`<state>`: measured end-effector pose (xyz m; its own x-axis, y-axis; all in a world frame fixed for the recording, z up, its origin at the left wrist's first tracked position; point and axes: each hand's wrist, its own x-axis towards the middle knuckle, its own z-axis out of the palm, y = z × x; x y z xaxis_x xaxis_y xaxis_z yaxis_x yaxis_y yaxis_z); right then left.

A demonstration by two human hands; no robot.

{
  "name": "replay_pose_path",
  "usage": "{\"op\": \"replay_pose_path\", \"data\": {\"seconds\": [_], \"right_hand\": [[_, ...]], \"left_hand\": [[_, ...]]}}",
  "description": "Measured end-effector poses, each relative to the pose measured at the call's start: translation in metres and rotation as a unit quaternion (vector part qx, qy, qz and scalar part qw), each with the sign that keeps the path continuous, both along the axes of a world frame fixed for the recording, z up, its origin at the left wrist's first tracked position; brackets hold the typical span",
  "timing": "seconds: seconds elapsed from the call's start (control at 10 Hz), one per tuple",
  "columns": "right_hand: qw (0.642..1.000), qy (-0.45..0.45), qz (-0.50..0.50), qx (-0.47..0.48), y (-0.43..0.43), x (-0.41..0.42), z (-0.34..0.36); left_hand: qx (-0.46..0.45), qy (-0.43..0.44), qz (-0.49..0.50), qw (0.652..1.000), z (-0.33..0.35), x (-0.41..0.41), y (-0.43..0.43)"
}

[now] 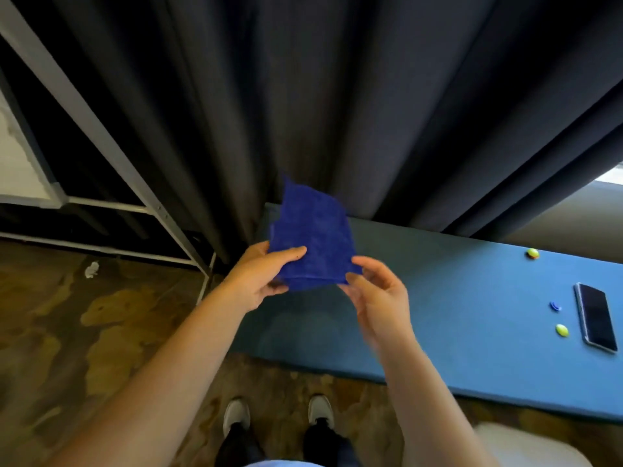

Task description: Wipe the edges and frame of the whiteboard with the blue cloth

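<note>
Above the blue surface (438, 298), both hands held the blue cloth (313, 237) folded: left hand (259, 278) pinching one edge, right hand (381, 298) the corner (probably to form a wiping pad); whiteboard (20, 163) far left.

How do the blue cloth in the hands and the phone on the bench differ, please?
The blue cloth is held up in the air by the left hand and right hand; the phone lies flat on the blue bench. The cloth is soft, folded and matte; the phone is rigid, dark and glossy. Both are roughly rectangular.
</note>
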<state>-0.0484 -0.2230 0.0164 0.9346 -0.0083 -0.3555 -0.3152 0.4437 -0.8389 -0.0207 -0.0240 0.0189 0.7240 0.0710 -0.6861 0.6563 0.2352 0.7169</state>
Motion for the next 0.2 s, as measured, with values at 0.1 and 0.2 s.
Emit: {"op": "replay_pose_path", "data": {"seconds": [0.1, 0.2], "right_hand": [[0.947, 0.173, 0.073, -0.259, 0.005, -0.051, -0.082], [0.849, 0.3, 0.154, -0.407, 0.001, -0.093, -0.131]], "left_hand": [[0.162, 0.17, -0.07, 0.969, -0.072, -0.042, 0.009], [0.253, 0.285, -0.187, 0.905, -0.124, -0.089, 0.025]]}}
